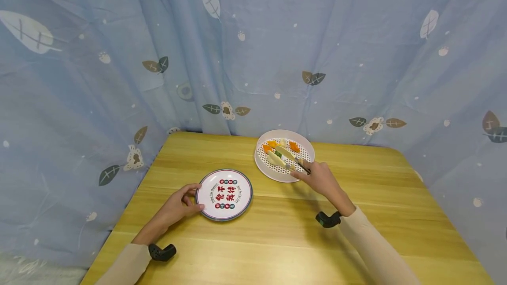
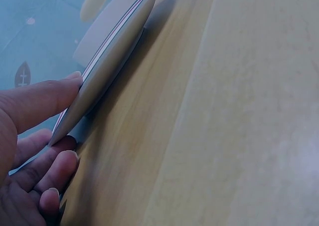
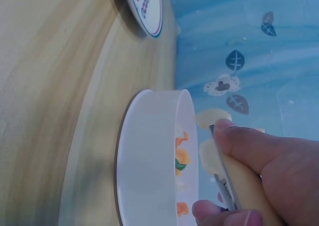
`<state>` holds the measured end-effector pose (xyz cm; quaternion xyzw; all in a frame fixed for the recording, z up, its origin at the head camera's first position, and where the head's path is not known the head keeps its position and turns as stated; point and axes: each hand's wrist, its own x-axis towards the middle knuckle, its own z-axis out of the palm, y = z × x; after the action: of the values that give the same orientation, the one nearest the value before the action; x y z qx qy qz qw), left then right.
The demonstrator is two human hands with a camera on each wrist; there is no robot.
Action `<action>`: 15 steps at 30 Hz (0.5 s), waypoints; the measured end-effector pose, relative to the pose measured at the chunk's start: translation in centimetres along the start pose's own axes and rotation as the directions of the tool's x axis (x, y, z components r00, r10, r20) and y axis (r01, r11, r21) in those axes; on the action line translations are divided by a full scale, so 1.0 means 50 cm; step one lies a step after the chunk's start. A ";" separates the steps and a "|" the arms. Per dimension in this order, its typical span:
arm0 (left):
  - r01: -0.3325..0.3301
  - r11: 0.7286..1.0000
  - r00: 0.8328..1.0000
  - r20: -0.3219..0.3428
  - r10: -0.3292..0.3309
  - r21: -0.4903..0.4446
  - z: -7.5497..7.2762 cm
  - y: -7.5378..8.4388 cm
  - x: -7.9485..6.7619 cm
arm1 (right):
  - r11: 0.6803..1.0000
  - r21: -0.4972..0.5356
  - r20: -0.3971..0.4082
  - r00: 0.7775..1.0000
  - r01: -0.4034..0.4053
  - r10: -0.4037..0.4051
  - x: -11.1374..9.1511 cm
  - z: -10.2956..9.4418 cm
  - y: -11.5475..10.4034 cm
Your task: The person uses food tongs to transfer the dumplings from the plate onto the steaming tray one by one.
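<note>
A white plate (image 1: 224,195) with red lettering and a dark-banded rim lies on the table's left half. My left hand (image 1: 178,206) holds its near-left rim; in the left wrist view the thumb (image 2: 50,99) is on the edge and fingers curl below. Farther back stands a round pale steamer dish (image 1: 271,175) with a perforated base, holding several orange, pale and green food pieces (image 1: 294,146). Over it, my right hand (image 1: 320,179) grips tongs (image 1: 286,152) with cream oval ends. Their ends are spread apart above the dish, and whether they touch any food cannot be told.
Both items are on a wooden table (image 1: 269,250). A blue leaf-patterned curtain (image 1: 261,56) hangs right behind its back edge and along the sides. The dish has a tall wall (image 3: 147,156), and the plate sits to its front left.
</note>
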<state>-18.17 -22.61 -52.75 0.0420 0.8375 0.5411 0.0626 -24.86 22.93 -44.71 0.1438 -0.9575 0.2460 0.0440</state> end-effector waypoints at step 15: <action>-0.004 1.000 1.000 0.001 0.004 0.000 0.000 0.004 -0.002 | 0.989 -0.019 -0.089 0.985 0.149 -0.150 -0.032 0.028 -0.020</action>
<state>-18.05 -22.52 -52.55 0.0441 0.8374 0.5413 0.0619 -23.05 21.80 -45.73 0.2039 -0.9425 0.2425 0.1064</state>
